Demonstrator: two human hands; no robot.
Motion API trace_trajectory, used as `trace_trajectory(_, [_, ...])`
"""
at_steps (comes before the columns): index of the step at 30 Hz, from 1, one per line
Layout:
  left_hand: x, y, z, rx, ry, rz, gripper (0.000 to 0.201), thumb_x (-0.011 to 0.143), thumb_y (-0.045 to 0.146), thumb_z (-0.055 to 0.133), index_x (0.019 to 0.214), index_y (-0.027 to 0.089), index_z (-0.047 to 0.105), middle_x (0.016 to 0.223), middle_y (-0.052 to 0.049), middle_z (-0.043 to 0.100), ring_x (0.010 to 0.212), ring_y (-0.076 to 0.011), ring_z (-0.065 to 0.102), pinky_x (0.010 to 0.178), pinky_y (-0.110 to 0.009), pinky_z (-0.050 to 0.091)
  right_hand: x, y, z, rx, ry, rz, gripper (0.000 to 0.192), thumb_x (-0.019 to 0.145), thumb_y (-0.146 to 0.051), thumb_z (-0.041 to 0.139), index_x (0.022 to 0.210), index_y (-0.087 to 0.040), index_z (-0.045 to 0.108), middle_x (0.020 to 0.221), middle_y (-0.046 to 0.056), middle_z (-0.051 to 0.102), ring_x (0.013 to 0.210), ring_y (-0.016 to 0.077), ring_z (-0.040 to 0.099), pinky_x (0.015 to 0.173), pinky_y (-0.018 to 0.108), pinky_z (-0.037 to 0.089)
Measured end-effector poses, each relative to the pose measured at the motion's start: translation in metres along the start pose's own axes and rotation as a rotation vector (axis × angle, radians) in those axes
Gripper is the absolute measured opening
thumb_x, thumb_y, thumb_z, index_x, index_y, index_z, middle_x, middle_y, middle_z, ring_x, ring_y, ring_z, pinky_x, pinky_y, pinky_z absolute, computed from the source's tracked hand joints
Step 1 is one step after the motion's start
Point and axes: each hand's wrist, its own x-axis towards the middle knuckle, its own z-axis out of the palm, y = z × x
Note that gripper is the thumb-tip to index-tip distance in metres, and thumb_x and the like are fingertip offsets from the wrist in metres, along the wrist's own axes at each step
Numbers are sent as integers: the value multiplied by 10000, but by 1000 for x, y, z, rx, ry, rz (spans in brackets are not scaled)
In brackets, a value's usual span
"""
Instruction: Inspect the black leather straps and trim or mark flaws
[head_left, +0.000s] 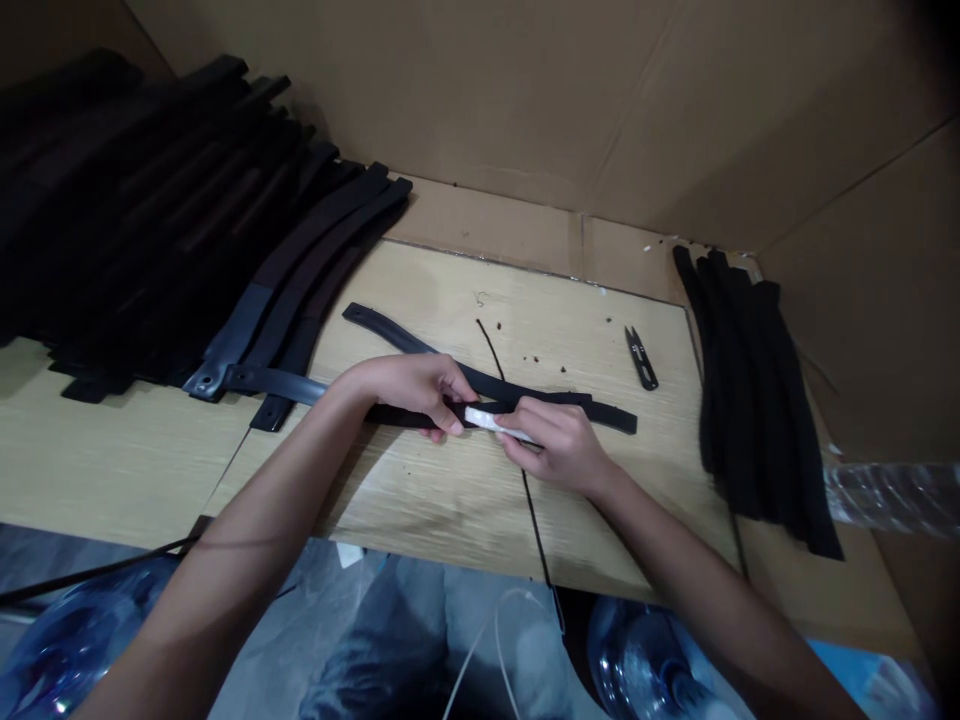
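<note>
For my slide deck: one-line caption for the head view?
Left hand steadies a black strap on the wooden board while right hand holds a white strip.

Brown cardboard walls (525,90) are enclosing a pale wooden table (112,470); dim light is falling across it. Grey floor (45,555) is showing below.

Black straps (187,230) stacked at left; black strips (757,380) at right; black strap (615,415) with white tape (491,421); black thread snips (641,357); pale wood-grain table (112,470); brown cardboard wall (525,90).
</note>
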Motion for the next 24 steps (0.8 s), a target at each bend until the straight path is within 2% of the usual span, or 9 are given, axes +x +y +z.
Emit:
trace_trajectory(5, [0,2,1,9,26,-31,143,703,200,761,827,138,725,573,33,602,530,-96,559,559,-217,448,0,1,-6,82,15,16,181,900,-179,556,994,-166,710,755,18,635,591,119,544,530,251,415])
trace_trajectory(9, [-1,2,0,9,28,-57,204,706,206,761,898,146,727,581,34,608,531,-97,561,549,-215,442,-1,8,-10,259,75,58,143,860,-167,604,952,-174,713,743,18,632,591,123,552,525,252,421])
trace_trajectory(12, [-2,3,0,11,25,-57,155,699,220,771,821,144,714,572,32,603,531,-102,562,546,-220,442,-1,12,-14,349,148,110,93,819,-160,650,890,-171,709,700,12,626,567,124,546,510,254,408])
trace_trajectory(15, [-1,4,2,19,30,-47,148,696,228,775,799,142,712,567,33,602,524,-100,557,550,-225,446,-2,10,-16,352,155,112,105,803,-144,667,898,-160,710,722,22,637,580,125,552,521,256,411])
trace_trajectory(19, [0,2,3,19,36,-34,194,697,220,772,867,137,728,579,32,605,518,-98,553,545,-224,448,-2,5,-14,266,85,59,147,816,-145,653,946,-172,718,734,13,626,579,120,535,526,256,401])
trace_trajectory(24, [1,0,2,24,41,-17,147,699,187,761,828,130,720,577,34,595,518,-99,552,538,-225,442,-3,5,-13,216,80,33,141,828,-156,642,943,-180,720,710,-2,588,557,112,502,508,252,382])
